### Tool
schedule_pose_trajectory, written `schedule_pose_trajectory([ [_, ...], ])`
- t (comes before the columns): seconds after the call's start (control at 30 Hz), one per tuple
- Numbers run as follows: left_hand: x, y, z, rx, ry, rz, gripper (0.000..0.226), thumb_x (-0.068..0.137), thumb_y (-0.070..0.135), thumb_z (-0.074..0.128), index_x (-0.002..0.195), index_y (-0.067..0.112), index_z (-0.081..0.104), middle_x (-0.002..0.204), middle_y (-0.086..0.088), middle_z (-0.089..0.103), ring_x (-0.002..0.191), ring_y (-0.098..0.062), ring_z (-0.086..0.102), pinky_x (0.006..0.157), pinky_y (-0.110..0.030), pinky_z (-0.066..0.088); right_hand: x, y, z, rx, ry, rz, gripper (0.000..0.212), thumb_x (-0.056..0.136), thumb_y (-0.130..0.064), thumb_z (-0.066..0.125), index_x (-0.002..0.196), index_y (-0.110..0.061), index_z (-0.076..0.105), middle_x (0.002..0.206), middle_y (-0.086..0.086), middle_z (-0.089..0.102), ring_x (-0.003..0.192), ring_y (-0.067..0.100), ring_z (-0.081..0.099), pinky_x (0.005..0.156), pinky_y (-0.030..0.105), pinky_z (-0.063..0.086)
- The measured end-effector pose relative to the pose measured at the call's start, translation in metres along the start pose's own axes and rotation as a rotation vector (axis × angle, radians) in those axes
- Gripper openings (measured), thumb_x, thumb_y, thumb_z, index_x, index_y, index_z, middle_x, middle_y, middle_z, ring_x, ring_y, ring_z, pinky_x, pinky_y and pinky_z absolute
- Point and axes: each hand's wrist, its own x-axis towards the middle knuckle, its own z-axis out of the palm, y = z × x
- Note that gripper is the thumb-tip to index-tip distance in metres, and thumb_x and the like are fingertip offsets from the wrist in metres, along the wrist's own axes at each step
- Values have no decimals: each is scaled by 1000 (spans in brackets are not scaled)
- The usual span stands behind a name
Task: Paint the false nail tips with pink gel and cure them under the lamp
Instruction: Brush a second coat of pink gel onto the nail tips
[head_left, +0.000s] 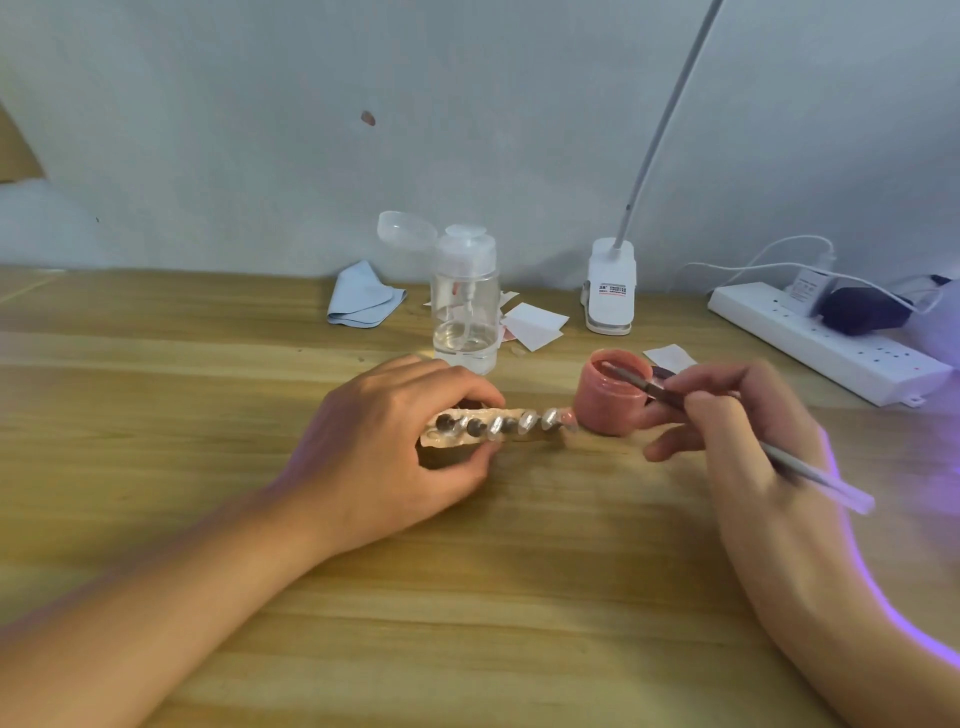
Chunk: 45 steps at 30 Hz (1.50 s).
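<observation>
A strip of false nail tips (511, 423) lies on the wooden table (467, 597), and my left hand (395, 441) pinches its left end between thumb and fingers. The tips look clear, with dark mounts under them. Just right of the strip stands an open pot of pink gel (613, 402). My right hand (748, 421) grips a thin brush (810, 470) like a pen. The brush's tip rests at the pot's rim. The lamp's clip base (610, 286) stands at the back, and its white neck rises out of view.
A clear pump bottle (465, 301) with its lid flipped open stands behind my left hand. A blue cloth (363, 296) and white paper squares (535, 325) lie near the wall. A white power strip (831, 343) with plugs runs along the right. Violet light falls along the right edge.
</observation>
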Motion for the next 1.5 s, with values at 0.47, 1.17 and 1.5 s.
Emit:
schedule_pose_trajectory([
  [0.47,0,1,0,-36,7,8,19,76,35,73,93,30,68,85,19,65,83,-4,59,72,-34,51,2,13,0,-143,52,-29,14,82,-17,66,86,-28,58,74,-8,70,64,5,59,56,10,40],
  [1.17,0,1,1,-8,7,54,20,77,40,70,94,30,67,82,20,62,78,0,53,69,-32,50,16,20,-3,-94,107,71,6,88,-23,65,91,-28,68,83,-9,73,71,11,65,68,28,50],
  [1.5,-1,0,1,-16,18,12,19,78,39,71,95,31,68,87,18,66,83,-6,60,71,-35,52,-7,-5,7,221,-124,-52,5,81,-9,58,85,-8,61,79,1,74,67,7,66,65,16,51],
])
